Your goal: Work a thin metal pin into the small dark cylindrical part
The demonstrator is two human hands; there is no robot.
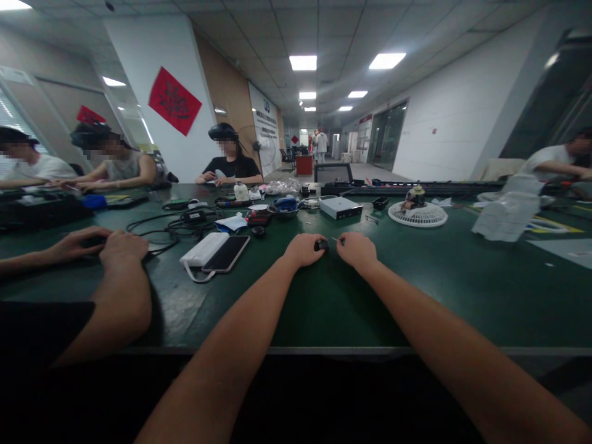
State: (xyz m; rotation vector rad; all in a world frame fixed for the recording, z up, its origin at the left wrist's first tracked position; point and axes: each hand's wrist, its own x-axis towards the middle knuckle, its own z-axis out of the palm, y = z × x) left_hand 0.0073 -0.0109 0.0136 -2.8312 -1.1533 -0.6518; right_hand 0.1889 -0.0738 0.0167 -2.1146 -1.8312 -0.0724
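Observation:
Over the green table [314, 302], my left hand [304, 248] is closed around a small black rounded part [321, 245] whose kind I cannot make out. Just to its right, my right hand [358, 250] is pinched on a thin metal piece [333, 239]. That piece points toward the black part, with a small gap between them. Fingers cover most of both held things. A white-and-silver box with a black front [341, 208] lies beyond my hands.
To the left lie a phone [226, 254], a white power bank [203, 248] with a cable, and black cables [185, 216]. A white fan grille [417, 214] and a clear plastic package [506, 209] stand right. A co-worker's hands [123, 246] work close at my left; other people sit around the table.

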